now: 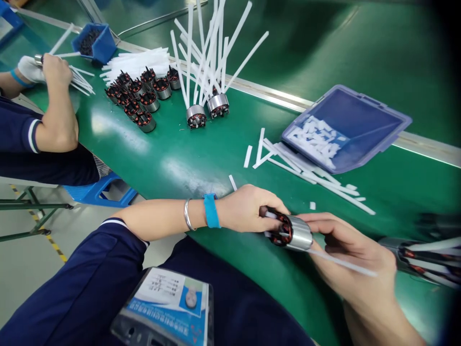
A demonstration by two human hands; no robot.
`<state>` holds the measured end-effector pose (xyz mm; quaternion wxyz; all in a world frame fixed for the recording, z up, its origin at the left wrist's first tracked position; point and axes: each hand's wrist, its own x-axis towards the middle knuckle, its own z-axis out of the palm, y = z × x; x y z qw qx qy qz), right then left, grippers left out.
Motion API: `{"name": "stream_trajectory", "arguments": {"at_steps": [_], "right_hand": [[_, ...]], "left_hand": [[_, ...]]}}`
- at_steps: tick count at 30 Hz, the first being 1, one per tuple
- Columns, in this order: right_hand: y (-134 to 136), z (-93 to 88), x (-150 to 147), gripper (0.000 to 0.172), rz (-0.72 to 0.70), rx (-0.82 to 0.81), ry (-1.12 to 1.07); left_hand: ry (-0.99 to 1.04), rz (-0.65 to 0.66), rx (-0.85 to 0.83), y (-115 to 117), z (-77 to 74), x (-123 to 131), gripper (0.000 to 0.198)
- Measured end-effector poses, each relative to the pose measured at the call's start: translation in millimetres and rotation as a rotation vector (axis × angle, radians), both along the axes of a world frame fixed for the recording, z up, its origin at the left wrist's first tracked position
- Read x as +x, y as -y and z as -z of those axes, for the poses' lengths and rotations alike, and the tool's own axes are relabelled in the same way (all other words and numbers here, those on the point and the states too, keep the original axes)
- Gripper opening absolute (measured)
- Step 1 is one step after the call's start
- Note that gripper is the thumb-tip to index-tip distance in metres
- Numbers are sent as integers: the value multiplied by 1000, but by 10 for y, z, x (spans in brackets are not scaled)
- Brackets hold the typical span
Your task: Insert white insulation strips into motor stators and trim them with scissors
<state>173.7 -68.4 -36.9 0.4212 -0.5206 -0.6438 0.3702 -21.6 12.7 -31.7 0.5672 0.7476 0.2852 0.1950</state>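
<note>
Over the bench (169,163), near its front edge, the left hand (248,207) grips the stator (301,234) by its dark end; the right hand's (356,252) fingers and thumb close on the silver end, where a white strip (347,264) sticks out. Loose strips (338,189) lie before a bin (374,117) along the back edge.

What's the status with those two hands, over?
Left hand gripping black-pronged end of metal-banded part; right hand at other end. White strip sticking out at that end. Loose strips and blue bin beyond, not between the hands.
</note>
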Motion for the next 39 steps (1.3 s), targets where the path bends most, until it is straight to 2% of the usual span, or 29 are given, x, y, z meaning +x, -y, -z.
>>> {"name": "stream_trajectory", "arguments": {"at_steps": [2, 6, 8, 11, 13, 14, 16, 17, 19, 22, 26, 30, 33, 35, 37, 39], "right_hand": [[-1, -31, -16, 4, 7, -51, -73], [11, -77, -71, 16, 56, -139, -221], [5, -100, -74, 20, 77, -149, -243], [-47, -104, -12, 21, 18, -147, -199], [-118, -51, 67, 14, 69, -85, -113], [-162, -5, 112, 12, 149, -9, -20], [-252, 109, 194, 19, 341, 165, 268], [-292, 165, 225, 24, 390, 225, 431], [-342, 248, 256, 32, 392, 254, 700], [-342, 265, 231, 30, 338, 217, 894], [-313, 210, 137, 26, 300, 256, 962], [-327, 160, 72, 23, 293, 276, 960], [-285, 25, 138, 18, 368, 353, 750], [-222, -126, 249, 14, 235, 329, 464], [-152, -292, 374, 13, -42, 181, 213], [-98, -434, 460, 14, -257, 16, 106]], "left_hand": [[-29, -5, -43, 26, 11, 8, 18], [17, -12, -171, 57, 30, 11, 14], [54, -4, -260, 57, 40, 14, 15], [117, -24, -403, 47, 38, 21, 19], [155, -49, -496, 40, 20, 28, 24], [171, -54, -535, 38, 7, 30, 27], [181, -38, -593, 42, -16, 34, 30], [175, -18, -612, 47, -24, 35, 31], [157, 23, -641, 65, -29, 37, 32], [140, 40, -667, 93, -21, 38, 35], [158, 46, -710, 100, -18, 38, 34], [193, 55, -821, 66, -39, 31, 28], [211, 43, -913, 25, -61, 27, 31], [256, 39, -958, 1, -72, 25, 36], [309, 37, -965, -13, -74, 23, 37], [329, 21, -941, -17, -63, 19, 32]]}}
